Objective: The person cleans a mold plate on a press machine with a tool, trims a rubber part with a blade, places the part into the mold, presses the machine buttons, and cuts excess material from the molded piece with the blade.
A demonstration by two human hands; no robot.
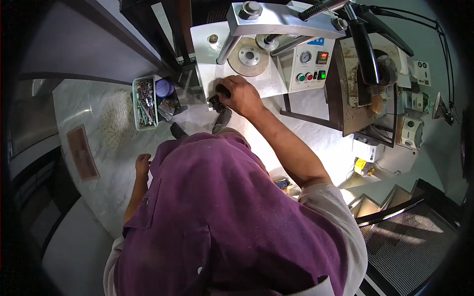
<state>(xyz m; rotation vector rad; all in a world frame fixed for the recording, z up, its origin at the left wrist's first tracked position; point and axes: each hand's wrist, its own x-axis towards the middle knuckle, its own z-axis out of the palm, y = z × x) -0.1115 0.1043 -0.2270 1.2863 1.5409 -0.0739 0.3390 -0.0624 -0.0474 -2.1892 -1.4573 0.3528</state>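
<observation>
My right hand reaches to the front left corner of a white machine's top, its fingers curled around a small black part at the edge. The palm and fingers hide much of that part. Just beyond the hand, a round metal plate with a bolted hub lies on the machine top, between steel posts. Down by my left side hangs my left hand, its fingers curled in, with nothing showing in them.
A control panel with a gauge, lit display and buttons faces me. A thick metal crossbar and a black-handled lever stand over the machine. A tool-filled bin is at left; a mesh chair is at lower right.
</observation>
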